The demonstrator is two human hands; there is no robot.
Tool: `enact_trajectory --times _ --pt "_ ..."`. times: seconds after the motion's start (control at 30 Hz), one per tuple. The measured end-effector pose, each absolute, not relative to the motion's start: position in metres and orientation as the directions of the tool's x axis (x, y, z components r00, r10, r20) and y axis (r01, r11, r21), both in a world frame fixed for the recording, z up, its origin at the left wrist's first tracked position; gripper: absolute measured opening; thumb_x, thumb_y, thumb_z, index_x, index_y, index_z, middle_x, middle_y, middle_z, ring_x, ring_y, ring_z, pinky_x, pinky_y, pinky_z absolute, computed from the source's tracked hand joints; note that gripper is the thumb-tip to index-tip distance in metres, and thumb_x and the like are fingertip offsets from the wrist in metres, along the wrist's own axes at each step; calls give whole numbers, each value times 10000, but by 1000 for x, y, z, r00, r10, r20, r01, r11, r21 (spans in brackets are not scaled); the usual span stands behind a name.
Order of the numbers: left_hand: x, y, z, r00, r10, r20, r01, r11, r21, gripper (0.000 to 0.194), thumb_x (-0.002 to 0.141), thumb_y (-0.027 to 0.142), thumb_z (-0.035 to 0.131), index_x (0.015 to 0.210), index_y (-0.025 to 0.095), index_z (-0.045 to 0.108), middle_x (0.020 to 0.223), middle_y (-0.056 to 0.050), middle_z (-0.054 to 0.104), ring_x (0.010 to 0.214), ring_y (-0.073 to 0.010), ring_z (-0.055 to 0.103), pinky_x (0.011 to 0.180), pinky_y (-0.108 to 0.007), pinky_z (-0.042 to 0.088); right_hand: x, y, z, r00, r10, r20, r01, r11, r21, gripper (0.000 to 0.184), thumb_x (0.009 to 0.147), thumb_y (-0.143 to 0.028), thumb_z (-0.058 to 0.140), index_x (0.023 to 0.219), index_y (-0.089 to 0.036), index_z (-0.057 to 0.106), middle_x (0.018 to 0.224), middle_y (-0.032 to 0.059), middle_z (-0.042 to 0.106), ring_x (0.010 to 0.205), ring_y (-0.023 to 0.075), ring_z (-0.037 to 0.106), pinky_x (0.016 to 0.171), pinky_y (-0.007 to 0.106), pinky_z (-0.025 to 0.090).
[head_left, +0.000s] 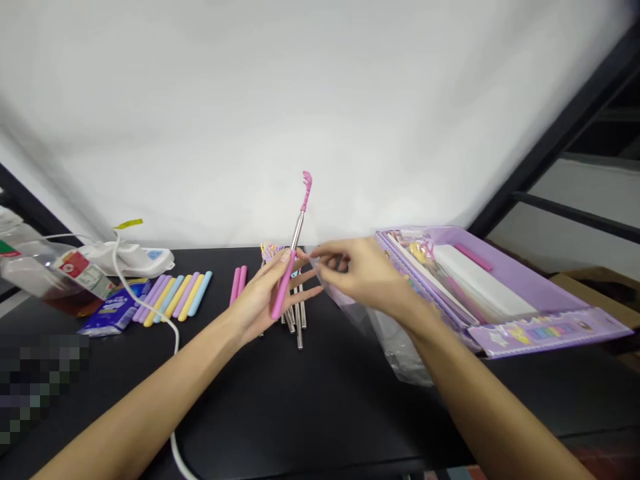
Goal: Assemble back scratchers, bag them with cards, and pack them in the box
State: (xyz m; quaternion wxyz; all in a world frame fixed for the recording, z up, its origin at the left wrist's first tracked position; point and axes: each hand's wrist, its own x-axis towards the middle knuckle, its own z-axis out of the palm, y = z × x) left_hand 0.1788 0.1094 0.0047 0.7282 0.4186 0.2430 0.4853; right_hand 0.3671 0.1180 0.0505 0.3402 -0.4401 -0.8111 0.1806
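Observation:
A back scratcher (297, 233) with a pink handle, a short metal shaft and a pink claw-like head stands tilted upright in my left hand (267, 287), held by the thumb. My right hand (363, 273) pinches a clear plastic bag (370, 320), which hangs down beneath it toward the table; left-hand fingertips are close to the bag's edge. Behind my left hand lie several metal rods (299, 320) with coloured heads, partly hidden by the fingers. Just left of that hand are two pink handles (239, 283).
Several purple, yellow and blue handles (175, 297) lie in a row at left, beside a blue packet (114, 310), a bottle (47, 273), a power strip (130, 259) and a white cable (175, 333). A purple display box (525, 290) holding more scratchers stands at right on the black table (310, 407).

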Motion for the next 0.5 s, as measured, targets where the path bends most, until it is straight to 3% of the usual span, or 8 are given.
enact_trajectory --times 0.1,0.2,0.37,0.5 --pt "172 111 -1 391 919 52 -506 167 846 226 983 402 593 1027 206 695 1273 -81 671 1252 -273 606 1079 -508 517 354 118 33 -501 818 283 371 498 -784 266 925 -264 568 1060 -243 797 980 30 792 869 176 705 797 312 546" --pt "170 114 -6 358 931 67 -475 120 872 239 953 394 642 1010 180 734 1234 -93 698 1230 -267 616 1064 -481 533 351 121 18 -406 880 246 234 361 -903 294 944 -399 583 1010 -203 792 921 58 769 829 173 686 790 326 555" --pt "172 117 -13 359 918 169 -289 -62 955 319 888 425 717 1078 174 766 1172 -84 736 1135 -260 666 1043 -451 544 344 125 8 -157 970 186 148 210 -966 390 799 -541 752 803 -154 708 664 7 632 593 118 546 530 246 434" --pt "175 116 -14 364 906 215 -147 -172 974 366 829 436 775 1085 175 769 1062 -82 763 1071 -270 698 1037 -453 537 339 123 9 -137 962 236 91 249 -964 360 761 -506 800 787 -164 689 687 -2 614 611 117 514 547 249 408"
